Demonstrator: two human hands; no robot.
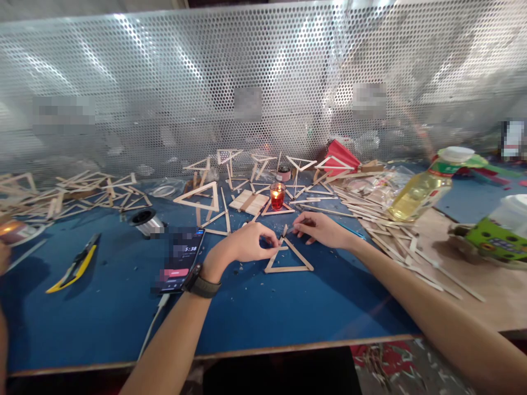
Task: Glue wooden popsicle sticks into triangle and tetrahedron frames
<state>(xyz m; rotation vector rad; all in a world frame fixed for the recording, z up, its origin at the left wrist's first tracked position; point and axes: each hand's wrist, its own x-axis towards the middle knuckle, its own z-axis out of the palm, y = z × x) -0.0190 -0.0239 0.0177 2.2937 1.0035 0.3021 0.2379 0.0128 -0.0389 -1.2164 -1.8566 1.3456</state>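
A triangle of wooden craft sticks lies on the blue tabletop in front of me. My left hand pinches a short wooden stick at the triangle's upper left side, near its tip. Across from it, my right hand is closed in a pinch beside the tip. Something thin and pale seems to stick out of those fingers, too small to name. Just behind both hands, a lit candle in a red glass stands by another stick triangle.
Left of my hands lie a phone on a cable, a yellow cutter and a metallic cup. Stick frames line the back. At right are loose sticks, an oil bottle and a green-wrapped container. Another person's arm shows at far left.
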